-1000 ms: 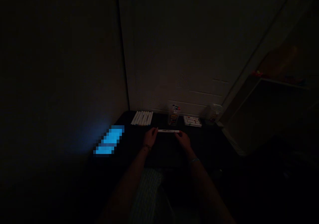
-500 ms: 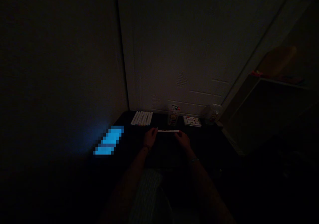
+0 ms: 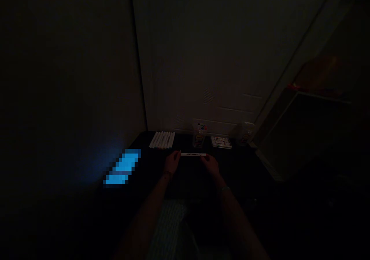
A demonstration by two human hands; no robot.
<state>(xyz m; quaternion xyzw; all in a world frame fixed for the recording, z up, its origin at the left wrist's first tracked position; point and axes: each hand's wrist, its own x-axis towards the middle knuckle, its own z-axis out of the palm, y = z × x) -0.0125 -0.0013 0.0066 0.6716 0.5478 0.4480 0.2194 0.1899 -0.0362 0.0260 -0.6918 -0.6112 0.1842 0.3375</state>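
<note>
A white marker (image 3: 193, 154) with dark print lies level between my two hands over the dark table (image 3: 187, 179). My left hand (image 3: 172, 162) pinches its left end. Its right end is in the closed fingers of my right hand (image 3: 211, 164). Several white markers (image 3: 162, 139) lie side by side in a row, beyond and left of my left hand. Behind the held marker stands a clear container (image 3: 199, 136) with coloured marker ends showing at its top. A flat pack of white markers (image 3: 221, 142) sits to the right of that container.
A second clear container (image 3: 246, 134) stands at the table's back right. At the left edge glows a blue, pixelated screen (image 3: 123, 168). The wall (image 3: 187, 59) rises right behind the table. To the right is a shelf (image 3: 318, 94) with a blurred orange thing on it. The room is very dark.
The whole view has shifted slightly and grown a little darker. Both hands keep hold of the marker in nearly the same place.
</note>
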